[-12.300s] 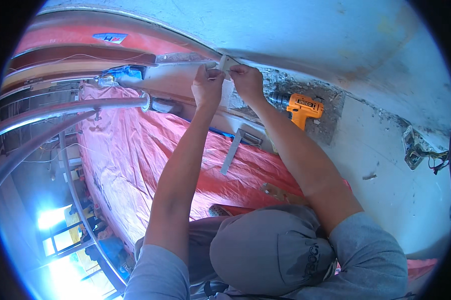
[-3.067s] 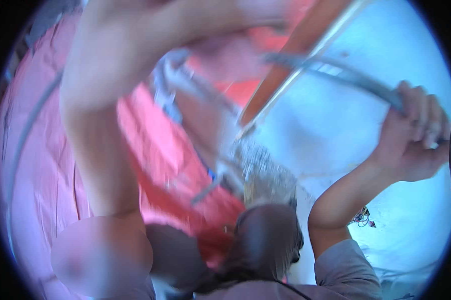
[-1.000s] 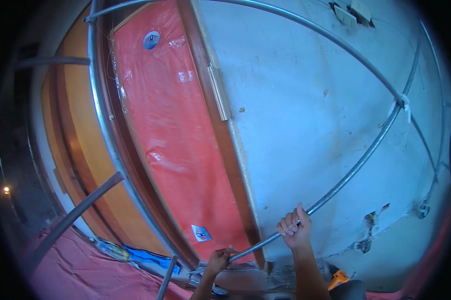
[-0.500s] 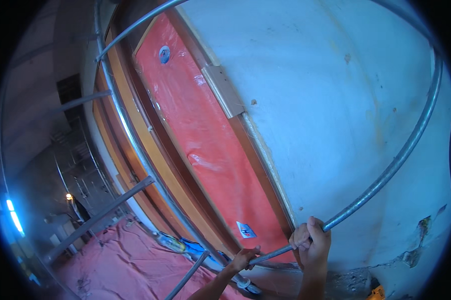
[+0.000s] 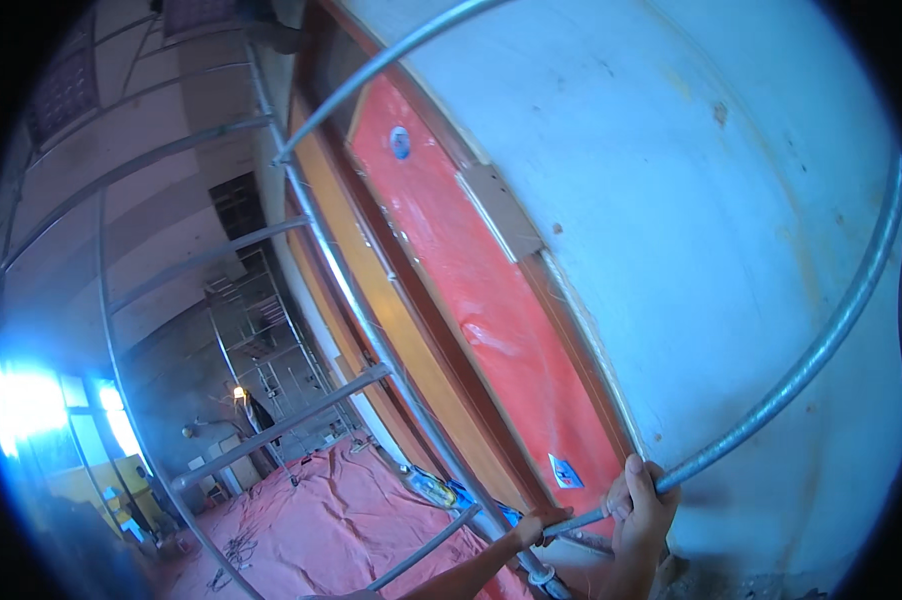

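My right hand is wrapped round a galvanized steel scaffold pipe at the lower middle right, thumb on top. Just left of it and lower, my left hand is closed on the same pipe. The pipe curves up to the right across a pale wall in the fisheye view. Behind my hands stands a door panel covered in red plastic with two stickers, set in a wooden frame. A pale plate sits on the frame's right edge.
Scaffold tubes cross the left half. A pink sheet covers the floor, with cables on it. Farther back are more scaffolding, a small lit lamp, bright windows and yellow boards.
Earlier my hands worked at a small white piece by the wall, near an orange drill. Both now grip the pipe. Over the last second the view has swung left, showing more room and windows.
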{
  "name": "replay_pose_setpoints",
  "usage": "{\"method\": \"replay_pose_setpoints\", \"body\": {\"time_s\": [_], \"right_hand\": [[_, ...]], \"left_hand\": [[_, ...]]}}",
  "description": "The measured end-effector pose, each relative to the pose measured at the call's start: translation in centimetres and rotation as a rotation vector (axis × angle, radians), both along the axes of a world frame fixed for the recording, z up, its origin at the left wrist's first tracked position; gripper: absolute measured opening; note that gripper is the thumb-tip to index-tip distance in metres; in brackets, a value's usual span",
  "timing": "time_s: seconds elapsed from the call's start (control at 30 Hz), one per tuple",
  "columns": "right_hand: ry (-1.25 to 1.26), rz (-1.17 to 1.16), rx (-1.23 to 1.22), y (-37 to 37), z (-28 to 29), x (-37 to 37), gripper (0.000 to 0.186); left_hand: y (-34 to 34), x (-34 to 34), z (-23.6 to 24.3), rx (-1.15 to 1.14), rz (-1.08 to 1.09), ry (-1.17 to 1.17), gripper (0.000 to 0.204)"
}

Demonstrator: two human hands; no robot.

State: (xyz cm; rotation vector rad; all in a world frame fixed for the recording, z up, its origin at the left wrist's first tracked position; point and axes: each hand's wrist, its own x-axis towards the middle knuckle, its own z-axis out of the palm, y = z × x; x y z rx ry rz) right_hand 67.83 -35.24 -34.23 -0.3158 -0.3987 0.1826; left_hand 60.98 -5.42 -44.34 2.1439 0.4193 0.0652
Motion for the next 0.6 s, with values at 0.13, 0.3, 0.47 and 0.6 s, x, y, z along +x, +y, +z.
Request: {"method": "replay_pose_setpoints", "body": {"time_s": [0.13,0.3,0.47,0.6], "right_hand": [[0.003,0.003,-0.001,0.1,0.1,-0.3,0.052],[-0.051,-0.006,-0.003,0.2,-0.1,-0.1,0.051],[-0.054,-0.01,0.013,0.4,-0.4,0.2,0.051],[-0.066,-0.015,0.025,0.6,-0.8,0.3,0.05]], "left_hand": [[-0.2,-0.7,0.2,-0.063,0.048,0.009,0.057],[-0.1,-0.5,-0.1,-0.086,0.036,0.007,0.054],[0.3,-0.4,-0.3,-0.078,0.026,0.013,0.054],[1.5,-0.2,-1.1,-0.064,0.023,0.036,0.048]]}}
